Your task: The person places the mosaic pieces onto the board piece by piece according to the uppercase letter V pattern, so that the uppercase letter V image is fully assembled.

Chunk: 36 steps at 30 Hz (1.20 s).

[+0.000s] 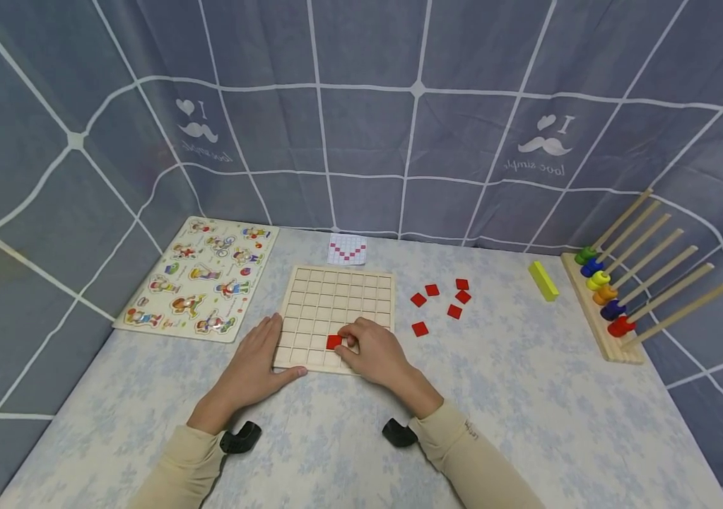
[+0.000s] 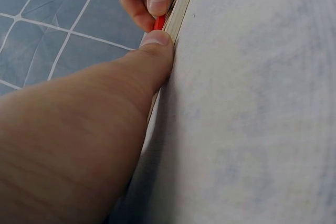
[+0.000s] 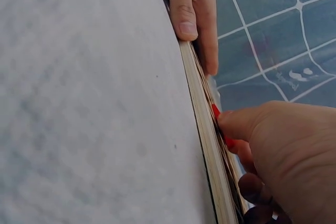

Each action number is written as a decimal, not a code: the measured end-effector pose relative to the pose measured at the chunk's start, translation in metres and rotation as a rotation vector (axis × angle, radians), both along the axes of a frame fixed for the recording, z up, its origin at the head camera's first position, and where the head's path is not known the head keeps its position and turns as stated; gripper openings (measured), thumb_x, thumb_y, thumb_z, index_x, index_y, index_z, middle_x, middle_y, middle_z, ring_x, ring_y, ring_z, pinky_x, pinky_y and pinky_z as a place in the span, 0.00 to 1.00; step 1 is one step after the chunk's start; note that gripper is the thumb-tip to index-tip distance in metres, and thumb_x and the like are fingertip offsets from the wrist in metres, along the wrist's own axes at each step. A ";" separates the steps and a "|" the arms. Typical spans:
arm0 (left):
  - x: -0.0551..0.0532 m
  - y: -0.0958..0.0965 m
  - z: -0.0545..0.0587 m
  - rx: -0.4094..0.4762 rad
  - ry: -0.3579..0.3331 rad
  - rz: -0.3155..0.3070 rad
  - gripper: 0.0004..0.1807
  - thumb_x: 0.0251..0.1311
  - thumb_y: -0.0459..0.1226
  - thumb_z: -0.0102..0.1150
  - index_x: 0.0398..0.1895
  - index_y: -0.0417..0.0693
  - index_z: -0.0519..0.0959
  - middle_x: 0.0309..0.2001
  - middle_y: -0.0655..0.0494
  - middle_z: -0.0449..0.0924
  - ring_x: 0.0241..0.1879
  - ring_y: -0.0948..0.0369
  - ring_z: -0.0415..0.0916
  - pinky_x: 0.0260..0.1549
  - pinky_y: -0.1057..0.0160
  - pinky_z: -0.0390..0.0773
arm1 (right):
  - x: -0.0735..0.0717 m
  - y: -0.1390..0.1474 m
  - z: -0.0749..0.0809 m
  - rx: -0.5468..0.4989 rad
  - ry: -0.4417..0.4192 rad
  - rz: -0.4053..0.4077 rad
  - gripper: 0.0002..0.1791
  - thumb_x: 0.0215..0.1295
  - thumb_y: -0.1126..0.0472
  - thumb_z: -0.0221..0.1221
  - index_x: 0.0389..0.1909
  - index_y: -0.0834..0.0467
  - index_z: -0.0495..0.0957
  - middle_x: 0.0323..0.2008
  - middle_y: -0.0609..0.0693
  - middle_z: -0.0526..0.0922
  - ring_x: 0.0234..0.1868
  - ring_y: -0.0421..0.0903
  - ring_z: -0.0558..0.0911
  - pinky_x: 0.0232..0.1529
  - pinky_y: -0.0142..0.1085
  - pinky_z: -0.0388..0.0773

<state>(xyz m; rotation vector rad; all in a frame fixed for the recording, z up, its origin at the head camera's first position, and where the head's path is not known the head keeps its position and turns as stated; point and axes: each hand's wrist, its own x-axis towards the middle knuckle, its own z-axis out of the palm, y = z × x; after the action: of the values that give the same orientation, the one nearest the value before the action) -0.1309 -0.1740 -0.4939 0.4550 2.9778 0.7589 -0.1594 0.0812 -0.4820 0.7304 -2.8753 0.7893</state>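
A wooden grid board (image 1: 310, 290) lies on the table, divided into small square cells. My right hand (image 1: 374, 351) is over its near part and pinches a red square tile (image 1: 333, 342) between thumb and fingers, low against the grid. In the right wrist view the thumb touches the red tile (image 3: 229, 141) near the board's edge (image 3: 195, 85). My left hand (image 1: 254, 364) rests at the board's near left corner, fingers extended along the left side and thumb on the front edge. Several loose red tiles (image 1: 420, 329) lie to the board's right.
Behind the board is a small card (image 1: 347, 249) with a red V pattern on a grid. A picture puzzle board (image 1: 198, 279) lies at left. To the right are a yellow bar (image 1: 543, 281) and a wooden peg rack (image 1: 599, 311) with colored beads. A grey curtain (image 1: 361, 134) hangs behind.
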 end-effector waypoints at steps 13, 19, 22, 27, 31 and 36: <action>-0.002 -0.002 0.003 0.006 0.013 -0.001 0.61 0.59 0.59 0.68 0.80 0.30 0.47 0.81 0.34 0.49 0.80 0.37 0.46 0.76 0.35 0.52 | -0.001 -0.004 0.000 -0.052 0.010 -0.025 0.12 0.64 0.52 0.69 0.44 0.54 0.89 0.26 0.38 0.77 0.27 0.34 0.73 0.31 0.27 0.71; 0.000 -0.005 0.003 0.004 0.009 0.000 0.61 0.59 0.59 0.68 0.80 0.30 0.47 0.81 0.34 0.48 0.80 0.37 0.46 0.76 0.35 0.51 | 0.001 -0.008 -0.001 -0.108 -0.015 -0.054 0.12 0.62 0.53 0.71 0.44 0.54 0.91 0.24 0.38 0.80 0.25 0.33 0.73 0.29 0.25 0.70; 0.000 -0.006 0.002 0.003 0.009 0.005 0.61 0.59 0.59 0.67 0.80 0.30 0.46 0.81 0.34 0.48 0.80 0.37 0.46 0.76 0.35 0.51 | 0.001 -0.010 -0.001 -0.125 -0.029 -0.059 0.13 0.61 0.52 0.72 0.44 0.53 0.91 0.24 0.38 0.81 0.25 0.32 0.73 0.28 0.24 0.69; 0.002 -0.004 0.001 0.006 0.006 0.010 0.61 0.59 0.59 0.68 0.80 0.30 0.47 0.80 0.34 0.49 0.80 0.37 0.47 0.75 0.34 0.52 | -0.001 0.001 0.004 -0.134 -0.080 -0.014 0.16 0.62 0.51 0.72 0.48 0.53 0.90 0.26 0.38 0.80 0.25 0.32 0.72 0.29 0.25 0.70; 0.002 -0.001 0.001 0.017 -0.007 0.004 0.61 0.59 0.59 0.68 0.80 0.31 0.47 0.81 0.34 0.48 0.80 0.37 0.46 0.76 0.35 0.52 | -0.007 0.036 0.013 -0.170 -0.161 -0.008 0.19 0.62 0.52 0.72 0.53 0.52 0.88 0.28 0.39 0.80 0.26 0.35 0.73 0.29 0.27 0.71; 0.003 -0.001 0.002 0.016 -0.014 0.009 0.61 0.59 0.59 0.67 0.80 0.31 0.47 0.81 0.35 0.47 0.80 0.38 0.46 0.76 0.35 0.51 | -0.017 0.098 0.017 -0.226 -0.224 -0.066 0.23 0.59 0.56 0.74 0.56 0.54 0.86 0.33 0.44 0.83 0.30 0.40 0.74 0.32 0.30 0.72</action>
<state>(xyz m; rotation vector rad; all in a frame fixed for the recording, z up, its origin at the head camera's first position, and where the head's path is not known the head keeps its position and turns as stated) -0.1277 -0.1753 -0.4914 0.4361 2.9651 0.7836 -0.1765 0.1793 -0.4652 0.5493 -2.9107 1.2334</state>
